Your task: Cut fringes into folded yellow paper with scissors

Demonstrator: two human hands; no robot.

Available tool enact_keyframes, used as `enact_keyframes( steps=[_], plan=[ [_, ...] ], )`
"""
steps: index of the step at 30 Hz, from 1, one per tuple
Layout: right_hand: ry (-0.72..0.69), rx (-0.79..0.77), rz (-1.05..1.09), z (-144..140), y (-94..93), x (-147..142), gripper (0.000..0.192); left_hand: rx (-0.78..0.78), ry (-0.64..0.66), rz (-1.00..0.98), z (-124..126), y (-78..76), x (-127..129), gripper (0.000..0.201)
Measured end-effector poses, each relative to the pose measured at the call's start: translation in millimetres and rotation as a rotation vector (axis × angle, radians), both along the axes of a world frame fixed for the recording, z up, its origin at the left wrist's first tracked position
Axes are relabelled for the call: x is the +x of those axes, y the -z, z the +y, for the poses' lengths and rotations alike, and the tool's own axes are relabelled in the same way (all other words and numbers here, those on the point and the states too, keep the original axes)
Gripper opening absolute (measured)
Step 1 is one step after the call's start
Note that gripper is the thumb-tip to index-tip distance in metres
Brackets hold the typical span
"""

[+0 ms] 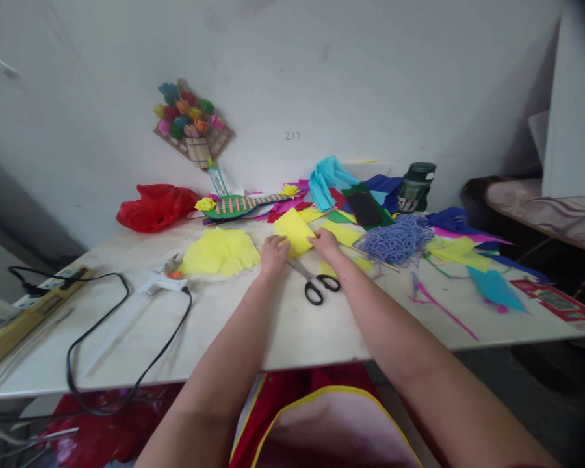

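Note:
A piece of yellow crepe paper (pixel 294 231) is held up between my two hands over the middle of the table. My left hand (pixel 274 255) grips its lower left edge with fingers closed. At the right edge, my right hand (pixel 324 241) pinches the paper between thumb and fingers. Black-handled scissors (pixel 314 286) lie on the table just below, blades pointing up under the paper. To the left of my left hand rests a stack of yellow paper pieces (pixel 219 252). Another yellow sheet (pixel 340 234) lies beyond my right hand.
A white glue gun (pixel 162 281) with its black cord (pixel 127 296) lies left, near a power strip (pixel 34 305). A tangle of purple string (pixel 397 240), a phone (pixel 363 207), a dark green bottle (pixel 416 187) and coloured paper scraps are to the right. A red bag (pixel 156 207) sits back left.

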State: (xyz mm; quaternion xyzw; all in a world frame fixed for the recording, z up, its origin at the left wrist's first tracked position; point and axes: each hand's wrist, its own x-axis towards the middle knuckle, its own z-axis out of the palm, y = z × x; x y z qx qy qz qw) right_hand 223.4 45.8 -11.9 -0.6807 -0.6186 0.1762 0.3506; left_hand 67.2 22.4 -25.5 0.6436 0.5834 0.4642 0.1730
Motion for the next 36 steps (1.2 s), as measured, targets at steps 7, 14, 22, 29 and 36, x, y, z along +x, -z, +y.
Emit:
enact_keyframes(
  steps=[7,14,22,29,36],
  plan=[
    [-0.246,0.047,0.686,-11.1,-8.9,-11.7,0.008,-0.245,0.164,-0.961,0.9,-6.1,-8.3,0.072],
    [-0.362,0.079,0.671,-15.7,-8.4,-19.5,0.013,-0.193,0.42,-1.072,0.4,-5.2,-12.8,0.04],
    [-0.476,0.11,0.744,-10.8,1.0,-18.4,0.028,-0.092,0.395,-0.957,-0.4,-10.3,-23.0,0.044],
    [-0.53,0.12,0.755,-15.3,-0.3,-18.8,0.049,-0.059,0.415,-0.674,3.7,-7.3,-26.5,0.041],
    [-0.411,0.126,0.409,-11.9,1.2,-17.4,0.029,-0.107,0.438,-0.568,7.5,1.4,-31.8,0.049]
  ],
)
